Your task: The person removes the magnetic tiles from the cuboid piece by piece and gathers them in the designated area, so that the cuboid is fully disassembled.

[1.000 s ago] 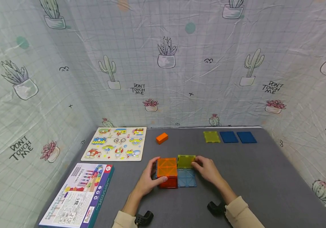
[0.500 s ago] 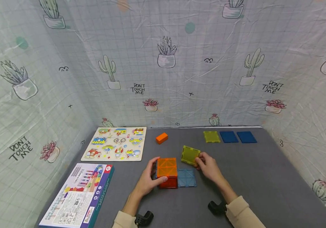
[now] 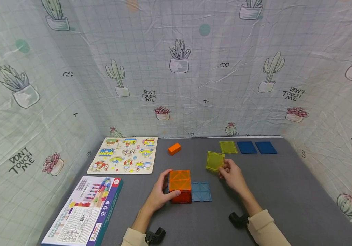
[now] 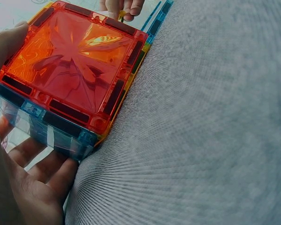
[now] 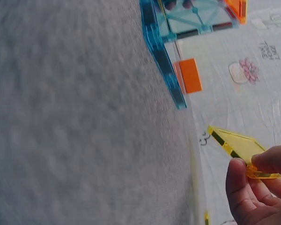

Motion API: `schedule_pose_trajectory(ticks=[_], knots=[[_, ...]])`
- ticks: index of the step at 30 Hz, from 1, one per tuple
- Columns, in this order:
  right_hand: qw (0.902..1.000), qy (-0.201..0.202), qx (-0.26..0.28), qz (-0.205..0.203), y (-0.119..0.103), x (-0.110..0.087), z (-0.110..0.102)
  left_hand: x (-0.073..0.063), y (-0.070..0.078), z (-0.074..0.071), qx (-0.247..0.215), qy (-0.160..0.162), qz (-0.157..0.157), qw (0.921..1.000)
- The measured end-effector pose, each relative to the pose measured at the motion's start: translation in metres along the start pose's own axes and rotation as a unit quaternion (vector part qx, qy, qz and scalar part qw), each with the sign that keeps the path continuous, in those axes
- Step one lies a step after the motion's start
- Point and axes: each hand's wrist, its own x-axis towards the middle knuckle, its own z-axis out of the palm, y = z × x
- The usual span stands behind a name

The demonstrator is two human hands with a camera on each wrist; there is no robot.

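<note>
On the grey table, my left hand (image 3: 158, 195) grips a cube of see-through magnetic tiles (image 3: 180, 180), thumb at the front and fingers round its left side. The cube's top is orange and its front red; in the left wrist view the red face (image 4: 72, 65) shows beside a blue side (image 4: 47, 119). A light blue magnetic tile (image 3: 201, 192) lies flat against the cube's right side. Behind and to the right of it, my right hand (image 3: 235, 176) pinches a yellow magnetic tile (image 3: 215, 161) by its lower right corner. The right wrist view shows that yellow tile (image 5: 239, 144) tilted between thumb and fingers.
At the back right lie another yellow tile (image 3: 228, 147) and two dark blue tiles (image 3: 247, 147). An orange block (image 3: 174, 149) sits behind the cube. To the left are a picture puzzle board (image 3: 123, 155) and a printed box (image 3: 83, 212). A patterned cloth (image 3: 206, 82) hangs behind.
My right hand has drawn the yellow tile away from behind the light blue tile, moving it back and to the right. The left hand and the cube have stayed put.
</note>
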Motion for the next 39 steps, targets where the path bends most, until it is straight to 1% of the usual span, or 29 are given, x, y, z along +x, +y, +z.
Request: schedule_pose_trajectory(ticks=[6, 15, 22, 26, 31, 34, 39], knots=[[0.9994, 0.033, -0.012, 0.005, 0.006, 0.003, -0.009, 0.000, 0.000, 0.000, -0.004, -0.002, -0.002, 1.0000], [0.9965, 0.066, -0.038, 0.036, 0.015, 0.006, -0.028, 0.000, 0.000, 0.000, -0.004, 0.000, 0.001, 1.0000], [0.9943, 0.064, -0.050, 0.069, 0.023, 0.007, -0.038, 0.000, 0.001, 0.000, -0.003, -0.001, 0.002, 1.0000], [0.9937, 0.064, -0.049, 0.078, 0.027, 0.007, -0.042, 0.000, 0.000, 0.000, -0.003, -0.002, 0.002, 1.0000], [0.9924, 0.072, -0.042, 0.091, 0.030, 0.007, -0.045, 0.000, 0.000, 0.000, -0.004, -0.002, 0.002, 1.0000], [0.9912, 0.071, -0.052, 0.099, 0.031, 0.006, -0.046, 0.000, 0.000, 0.000, -0.003, -0.002, 0.001, 1.0000], [0.9895, 0.058, -0.082, 0.104, 0.032, 0.006, -0.050, 0.001, 0.000, 0.000, -0.001, -0.002, 0.002, 1.0000]])
